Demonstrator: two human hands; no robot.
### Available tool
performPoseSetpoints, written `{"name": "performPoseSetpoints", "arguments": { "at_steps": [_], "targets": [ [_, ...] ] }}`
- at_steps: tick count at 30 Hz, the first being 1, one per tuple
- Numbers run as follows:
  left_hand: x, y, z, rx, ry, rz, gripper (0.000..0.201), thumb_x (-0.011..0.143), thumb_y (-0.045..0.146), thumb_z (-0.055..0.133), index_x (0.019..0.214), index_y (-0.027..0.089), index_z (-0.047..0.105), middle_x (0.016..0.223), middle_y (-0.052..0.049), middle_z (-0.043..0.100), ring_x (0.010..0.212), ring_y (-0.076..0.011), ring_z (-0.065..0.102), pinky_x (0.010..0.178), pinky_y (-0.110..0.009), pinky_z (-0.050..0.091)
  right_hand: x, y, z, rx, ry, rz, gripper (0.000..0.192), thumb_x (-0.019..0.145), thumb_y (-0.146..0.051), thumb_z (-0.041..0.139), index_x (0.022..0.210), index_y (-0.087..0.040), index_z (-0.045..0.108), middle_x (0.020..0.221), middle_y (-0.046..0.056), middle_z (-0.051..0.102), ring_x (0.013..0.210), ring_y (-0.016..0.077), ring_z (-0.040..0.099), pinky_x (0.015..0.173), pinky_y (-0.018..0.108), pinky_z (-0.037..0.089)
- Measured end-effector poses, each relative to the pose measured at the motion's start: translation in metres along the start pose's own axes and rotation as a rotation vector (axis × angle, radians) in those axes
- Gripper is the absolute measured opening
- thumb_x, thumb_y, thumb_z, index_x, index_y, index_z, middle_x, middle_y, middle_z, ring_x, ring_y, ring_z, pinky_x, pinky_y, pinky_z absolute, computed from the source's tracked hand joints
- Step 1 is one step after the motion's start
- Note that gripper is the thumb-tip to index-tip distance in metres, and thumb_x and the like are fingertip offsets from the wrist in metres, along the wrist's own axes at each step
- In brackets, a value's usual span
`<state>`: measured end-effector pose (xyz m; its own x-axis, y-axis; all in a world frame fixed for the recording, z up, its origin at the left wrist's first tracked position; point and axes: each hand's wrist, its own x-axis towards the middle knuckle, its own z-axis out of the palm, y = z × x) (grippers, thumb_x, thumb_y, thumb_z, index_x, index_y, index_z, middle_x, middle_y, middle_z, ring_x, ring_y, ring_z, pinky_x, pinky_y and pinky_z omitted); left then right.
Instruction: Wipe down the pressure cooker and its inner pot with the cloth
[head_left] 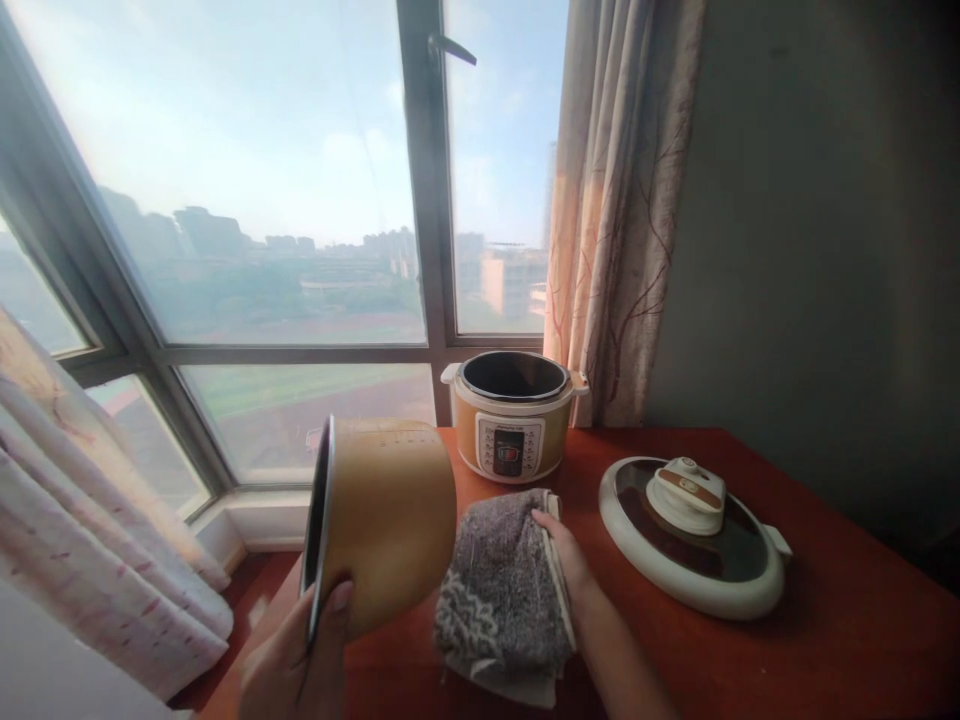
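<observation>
My left hand [304, 635] grips the rim of a gold-coloured inner pot [390, 520], which is tipped on its side with its mouth facing left. The pot's inside is mostly out of sight. In my right hand [566, 560] is a folded grey-brown cloth [506, 585] with a pale pattern, close beside the pot's base; the thumb lies along its upper edge. Behind the cloth stands the pressure cooker's body [469, 430], gold and white, with a control panel on the front and its dark opening uncovered.
The cooker's lid [619, 540], white-rimmed with a knob on top, lies on the red table [847, 620] at the right. Windows [262, 150] rise behind the table. Curtains hang at the left [97, 560] and behind the cooker [615, 200].
</observation>
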<state>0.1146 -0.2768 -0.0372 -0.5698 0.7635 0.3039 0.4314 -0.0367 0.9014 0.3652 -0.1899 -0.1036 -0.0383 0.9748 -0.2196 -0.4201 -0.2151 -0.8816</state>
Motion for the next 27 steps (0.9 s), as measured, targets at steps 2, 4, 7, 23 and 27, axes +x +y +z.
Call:
{"name": "performPoseSetpoints", "arguments": {
  "at_steps": [2, 4, 7, 23, 27],
  "targets": [
    [-0.001, -0.008, 0.0, -0.005, -0.062, 0.012, 0.031, 0.062, 0.052, 0.078, 0.078, 0.025, 0.079, 0.076, -0.006, 0.076, 0.085, -0.0326, 0.068, 0.069, -0.029, 0.05, 0.011, 0.005, -0.019, -0.02, -0.003, 0.117, 0.035, 0.073, -0.049, 0.066, 0.079, -0.016, 0.07, 0.071, 0.01, 0.074, 0.075, 0.0289, 0.074, 0.077, 0.041, 0.057],
    [-0.004, -0.018, 0.002, -0.018, -0.087, 0.059, 0.032, 0.062, 0.053, 0.079, 0.077, 0.025, 0.079, 0.078, -0.007, 0.077, 0.08, -0.03, 0.069, 0.067, -0.027, 0.049, 0.019, 0.006, -0.038, -0.124, 0.025, 0.072, 0.04, 0.071, -0.047, 0.071, 0.095, -0.015, 0.07, 0.086, 0.009, 0.077, 0.088, 0.0284, 0.073, 0.085, 0.04, 0.054],
    [-0.009, -0.023, 0.007, 0.001, -0.151, 0.258, 0.027, 0.073, 0.051, 0.072, 0.074, 0.025, 0.076, 0.068, -0.004, 0.072, 0.062, -0.0219, 0.064, 0.058, -0.024, 0.044, 0.028, 0.002, -0.065, -0.441, 0.183, -0.15, 0.062, 0.069, -0.042, 0.074, 0.124, -0.016, 0.062, 0.112, 0.011, 0.074, 0.11, 0.0288, 0.067, 0.102, 0.042, 0.046],
    [-0.051, 0.027, 0.088, 0.582, -0.723, 1.258, 0.034, 0.081, 0.043, 0.076, 0.068, 0.021, 0.055, 0.061, 0.002, 0.067, 0.053, -0.0181, 0.062, 0.056, -0.031, 0.035, 0.015, -0.026, -0.097, -0.545, 0.262, -0.354, 0.041, 0.071, -0.044, 0.069, 0.104, -0.02, 0.076, 0.11, 0.012, 0.075, 0.109, 0.0348, 0.067, 0.099, 0.046, 0.048],
    [-0.05, 0.043, 0.095, 0.592, -0.826, 1.265, 0.038, 0.076, 0.053, 0.077, 0.071, 0.021, 0.058, 0.069, 0.001, 0.069, 0.063, -0.0196, 0.065, 0.06, -0.031, 0.039, -0.007, -0.056, -0.087, -0.402, 0.277, -0.368, 0.05, 0.078, -0.058, 0.063, 0.106, -0.017, 0.076, 0.112, 0.013, 0.075, 0.111, 0.0345, 0.065, 0.1, 0.044, 0.047]
  ]
}}
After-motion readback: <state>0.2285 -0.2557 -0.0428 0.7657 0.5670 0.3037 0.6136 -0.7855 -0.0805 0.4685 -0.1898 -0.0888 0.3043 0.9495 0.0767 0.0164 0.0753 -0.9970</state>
